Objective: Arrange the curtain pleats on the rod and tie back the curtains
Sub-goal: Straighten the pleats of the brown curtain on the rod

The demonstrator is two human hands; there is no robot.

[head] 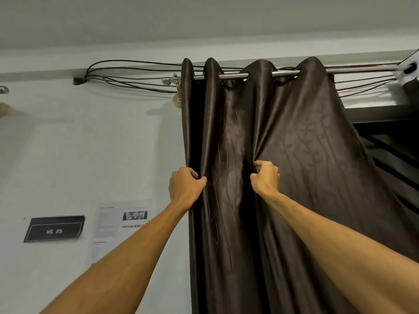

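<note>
I am gripping the dark brown curtain (294,155) with both hands raised in front of me. My left hand (184,185) is closing its fingers on the curtain's left edge fold, at about 9 o'clock from my right hand (266,177), which is bunching a fold nearer the middle of the cloth in a curled fist. The curtain is hanging by its eyelets from the metal rod (233,75) at 12 o'clock above my hands, rising in four humps along it. Several dark cables (136,85) are running along the wall behind the rod. At 8 o'clock from my left hand, a black sign (54,228) on the wall is reading "WS 05"; just right of it a printed sheet (120,223) is showing text too small to read.
</note>
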